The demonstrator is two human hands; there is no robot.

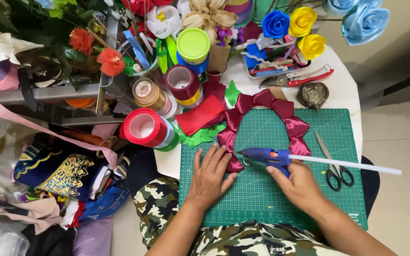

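Overhead view of a craft table. A chain of dark red satin petals (262,118), each folded to a glossy point, forms an open arch on a green cutting mat (271,199) printed with a fine grid. The left hand (209,178) lies flat, fingers spread, pressing the lower left end of the arch against the mat. The right hand (300,187) is closed around the handle of a blue plastic glue gun (264,155); a translucent white glue stick (352,165) projects from its rear, and its nozzle points left, nearly touching the petals just beside the left fingertips. Black-handled scissors (335,166) lie on the mat to the right of the gun, under the glue stick. The mat rests on a white round table (345,87). Behind the arch lie a flat red cloth piece (200,116), green leaf cut-outs (200,136), shiny ribbon spools (148,127) in red, maroon and gold, a green-lidded tub (193,45), red-handled pruners (300,78) and a dull brown shell-like lump (312,95). Ribbon roses (293,26) in blue and yellow stand at the rear edge. Left of the table, a heap of patterned fabrics (58,175) and a trailing pink ribbon (34,124) are seen; pale floor tile (399,142) shows at right. Camouflage-print trousers (233,239) fill the lower edge.
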